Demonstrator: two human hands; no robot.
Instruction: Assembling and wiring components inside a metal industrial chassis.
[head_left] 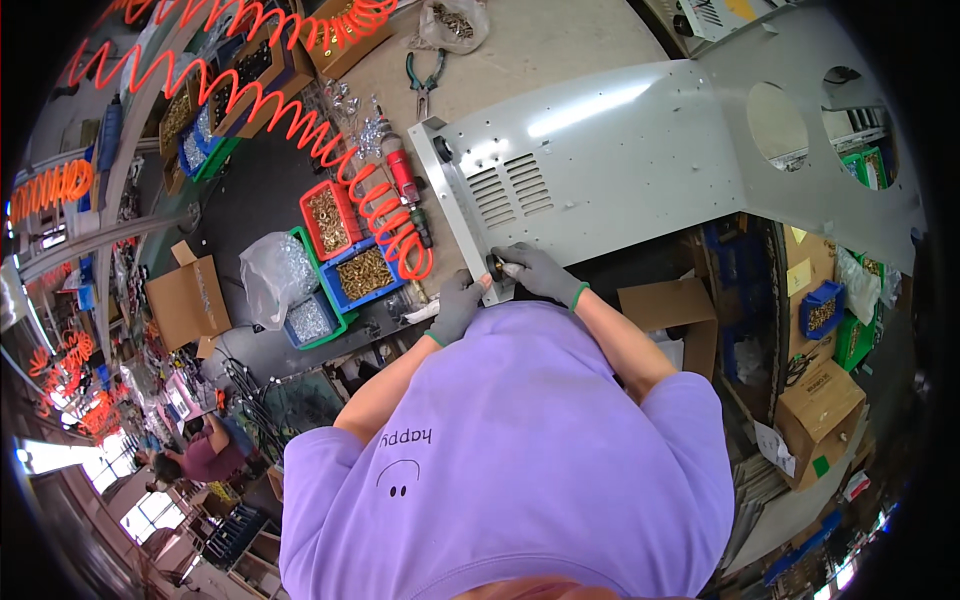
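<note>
A large grey sheet-metal panel with slotted vents lies ahead of me, its bent end flange toward my left. Both my hands wear grey gloves and meet at the flange's near corner, around a small black round part. My left hand is closed against the flange's outer side, with the thumb by the black part. On the inner side, my right hand has its fingers pinched together at that part; what sits between them is too small to make out. A similar black part sits at the flange's far end.
Left of the flange lies a red-and-black power screwdriver on a coiled orange hose. Beyond it stand a red bin and a blue bin of brass-coloured fasteners. Pliers lie at the back. An open carton stands right.
</note>
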